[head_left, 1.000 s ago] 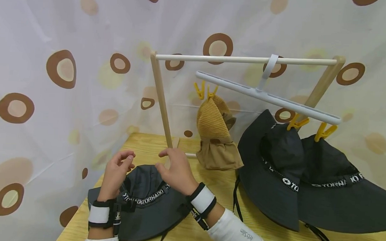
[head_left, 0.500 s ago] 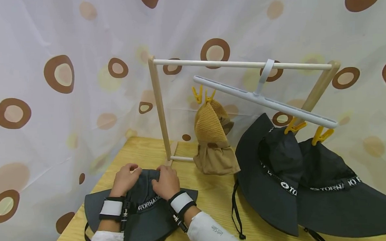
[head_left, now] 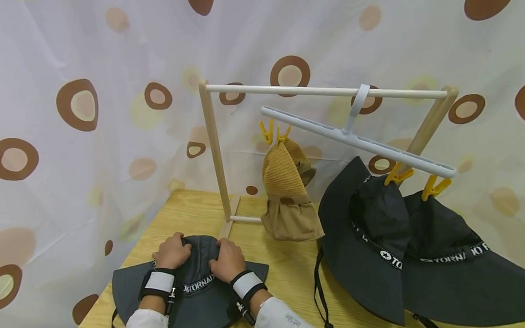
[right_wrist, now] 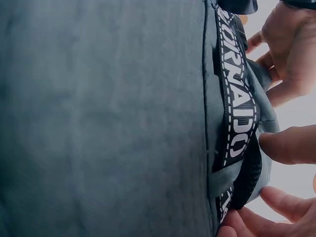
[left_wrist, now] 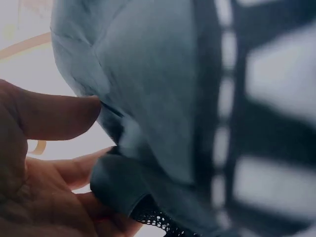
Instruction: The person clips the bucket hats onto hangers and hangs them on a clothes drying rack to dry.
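Observation:
A dark bucket hat (head_left: pixel 210 306) with a wide brim and a white-lettered band lies on the table in the head view. My left hand (head_left: pixel 172 253) grips the left side of its crown; in the left wrist view, the thumb (left_wrist: pixel 64 116) presses the fabric from one side, with fingers on the other. On the crown's right side, my right hand (head_left: pixel 229 261) pinches the cloth, its thumb (right_wrist: pixel 289 145) and fingertips at the crown in the right wrist view. Some fingertips are hidden by the hat.
Behind stands a wooden rack (head_left: pixel 212 147) with a white hanger (head_left: pixel 312 123) on its bar. Yellow clips (head_left: pixel 399 174) hold a large dark hat (head_left: pixel 455 294) at right. A mustard and tan hat (head_left: pixel 293 216) hangs nearer the middle. A spotted curtain (head_left: pixel 130 65) closes off the back.
Both hands, above the hat and apart from its crown a second ago, have come down onto the crown's two sides and taken hold. The hat's brim now spreads differently.

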`<state>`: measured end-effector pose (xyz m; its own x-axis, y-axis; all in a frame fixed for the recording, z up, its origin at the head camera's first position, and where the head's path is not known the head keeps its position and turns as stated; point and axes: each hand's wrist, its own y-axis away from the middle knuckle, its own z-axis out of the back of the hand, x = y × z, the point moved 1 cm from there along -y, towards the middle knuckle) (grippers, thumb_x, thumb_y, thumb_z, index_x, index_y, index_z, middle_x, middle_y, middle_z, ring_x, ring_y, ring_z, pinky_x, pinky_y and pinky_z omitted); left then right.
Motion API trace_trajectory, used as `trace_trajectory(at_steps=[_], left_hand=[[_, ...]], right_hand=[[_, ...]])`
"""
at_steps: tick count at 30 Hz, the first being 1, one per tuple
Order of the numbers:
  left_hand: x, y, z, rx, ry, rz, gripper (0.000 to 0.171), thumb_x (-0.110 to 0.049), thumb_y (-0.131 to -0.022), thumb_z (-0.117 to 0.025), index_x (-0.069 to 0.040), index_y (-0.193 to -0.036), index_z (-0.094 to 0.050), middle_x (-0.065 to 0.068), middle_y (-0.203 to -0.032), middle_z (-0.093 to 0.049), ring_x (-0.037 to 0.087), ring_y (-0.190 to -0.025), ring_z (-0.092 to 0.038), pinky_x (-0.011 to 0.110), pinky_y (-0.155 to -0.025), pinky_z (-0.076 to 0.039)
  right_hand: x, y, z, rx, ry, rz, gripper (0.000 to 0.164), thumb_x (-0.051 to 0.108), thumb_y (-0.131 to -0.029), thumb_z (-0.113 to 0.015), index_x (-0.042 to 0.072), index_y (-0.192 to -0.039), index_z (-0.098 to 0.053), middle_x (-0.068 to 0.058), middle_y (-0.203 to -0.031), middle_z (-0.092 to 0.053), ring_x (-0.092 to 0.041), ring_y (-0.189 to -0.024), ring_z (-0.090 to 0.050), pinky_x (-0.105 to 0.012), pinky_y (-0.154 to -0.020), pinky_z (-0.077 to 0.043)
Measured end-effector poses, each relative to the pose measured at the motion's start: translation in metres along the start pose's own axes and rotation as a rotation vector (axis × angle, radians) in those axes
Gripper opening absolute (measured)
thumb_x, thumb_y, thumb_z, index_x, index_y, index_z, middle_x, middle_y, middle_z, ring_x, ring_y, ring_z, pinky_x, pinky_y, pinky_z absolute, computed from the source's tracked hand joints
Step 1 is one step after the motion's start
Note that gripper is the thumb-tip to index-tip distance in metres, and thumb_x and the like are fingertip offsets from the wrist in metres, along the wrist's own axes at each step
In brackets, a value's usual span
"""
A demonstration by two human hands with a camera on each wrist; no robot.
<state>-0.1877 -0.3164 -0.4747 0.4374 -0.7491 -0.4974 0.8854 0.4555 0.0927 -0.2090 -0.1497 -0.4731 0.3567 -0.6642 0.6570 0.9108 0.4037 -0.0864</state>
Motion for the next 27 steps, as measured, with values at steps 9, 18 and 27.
trace_trajectory(at_steps=[9,18,27], left_hand=[[0.006,0.013,0.009,-0.127,0.182,-0.136,0.031,-0.016,-0.1,-0.048,0.007,-0.116,-0.063,0.029,-0.108,-0.067,0.042,-0.093,-0.065,0.056,-0.082,-0.049],[-0.018,0.049,0.045,-0.051,0.37,-0.382,0.027,-0.024,-0.105,-0.05,-0.003,-0.118,-0.063,0.018,-0.113,-0.067,0.033,-0.102,-0.064,0.044,-0.085,-0.05],[-0.043,0.078,0.089,-0.018,0.452,-0.504,0.026,-0.028,-0.106,-0.048,-0.009,-0.104,-0.066,0.006,-0.096,-0.065,0.009,-0.084,-0.057,0.03,-0.077,-0.048]], right_hand=[[-0.006,0.002,0.007,-0.05,-0.165,0.035,0.041,0.024,-0.095,-0.063,-0.002,-0.126,-0.06,-0.019,-0.112,-0.067,-0.037,-0.103,-0.064,-0.048,-0.083,-0.052],[0.001,0.006,0.044,-0.035,-0.316,0.159,0.021,0.018,-0.101,-0.054,0.004,-0.111,-0.066,-0.015,-0.106,-0.069,-0.029,-0.096,-0.066,-0.039,-0.082,-0.052],[0.021,0.034,0.094,-0.043,-0.466,0.271,0.022,0.017,-0.107,-0.042,0.005,-0.108,-0.061,-0.014,-0.094,-0.062,-0.023,-0.084,-0.059,-0.036,-0.076,-0.047]])
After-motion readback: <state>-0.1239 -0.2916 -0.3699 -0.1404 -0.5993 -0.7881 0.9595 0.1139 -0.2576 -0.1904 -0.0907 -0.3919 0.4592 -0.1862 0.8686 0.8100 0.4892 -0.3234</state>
